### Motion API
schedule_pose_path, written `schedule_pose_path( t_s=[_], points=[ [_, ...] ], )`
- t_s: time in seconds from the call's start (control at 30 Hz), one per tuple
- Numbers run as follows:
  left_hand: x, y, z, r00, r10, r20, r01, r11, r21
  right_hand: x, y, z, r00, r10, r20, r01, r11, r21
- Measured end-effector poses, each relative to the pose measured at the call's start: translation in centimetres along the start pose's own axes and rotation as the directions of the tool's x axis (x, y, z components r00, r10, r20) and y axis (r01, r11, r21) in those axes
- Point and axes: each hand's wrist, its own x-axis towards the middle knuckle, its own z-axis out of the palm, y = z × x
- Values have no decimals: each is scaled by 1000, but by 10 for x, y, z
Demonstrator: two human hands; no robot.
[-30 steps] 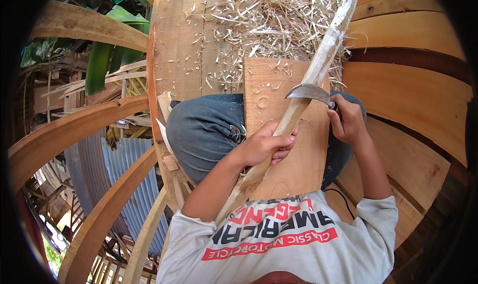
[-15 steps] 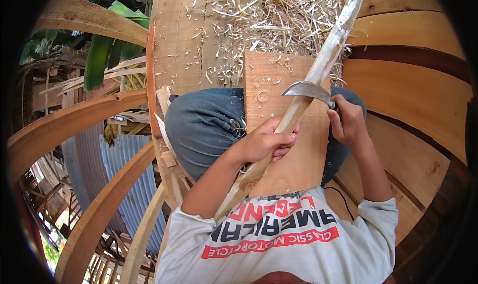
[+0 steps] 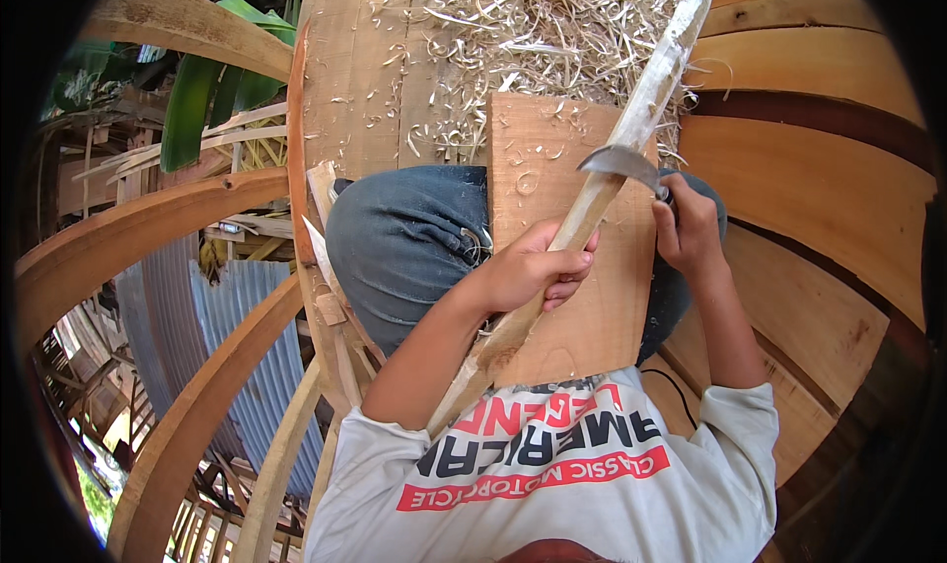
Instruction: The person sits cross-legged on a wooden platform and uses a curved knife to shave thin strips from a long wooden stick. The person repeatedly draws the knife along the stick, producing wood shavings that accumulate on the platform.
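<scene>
A long pale wooden pole [image 3: 648,94], partly stripped to a whitish surface, runs slantwise from beside my left elbow to the far right. My left hand [image 3: 538,270] is closed around it, a little below its middle. In my right hand [image 3: 692,229] is a knife with a curved metal blade [image 3: 631,163], gripped by its dark handle. The blade lies across the pole, just beyond my left hand. Beneath the pole, a flat wooden board [image 3: 602,316] rests over my lap between my knees. My right fingers hide most of the handle.
Curly wood shavings [image 3: 552,35] heap on the planks [image 3: 350,99] beyond the board. Curved wooden ribs [image 3: 163,213] rise at the left, with corrugated metal sheets [image 3: 256,356] and leaves [image 3: 192,114] outside them. Broad planks [image 3: 799,173] form a wall on the right.
My right hand and the knife have shifted slightly away from me along the pole, and the blade's angle has changed. My left hand keeps its hold in nearly the same place.
</scene>
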Motion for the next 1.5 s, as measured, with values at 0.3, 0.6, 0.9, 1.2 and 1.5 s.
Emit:
schedule_pose_path(
  t_s=[0.3, 0.6, 0.9, 1.2, 1.5],
  points=[
    [1, 0, 1, 999, 26, 30, -24, 998, -56, 9, 3, -13, 995, -82, 62, 86, 994, -74],
    [4, 2, 2, 1000, 17, -3, -17, 999, -46, 11, 2, -13, 999, -27, 32, 31, 993, -111],
    [0, -5, 5, 999, -11, 52, 15, 996, -83, 10, -4, -17, 961, -253, 114, 263, 961, -89],
    [0, 1, 4, 1000, 1, 20, 0, 999, -43, 6, -18, -11, 967, -218, 135, 221, 975, -5],
    [0, 0, 1, 999, 12, 35, -11, 1000, -28, 16, -5, -10, 998, -50, 32, 50, 999, 13]
  ],
)
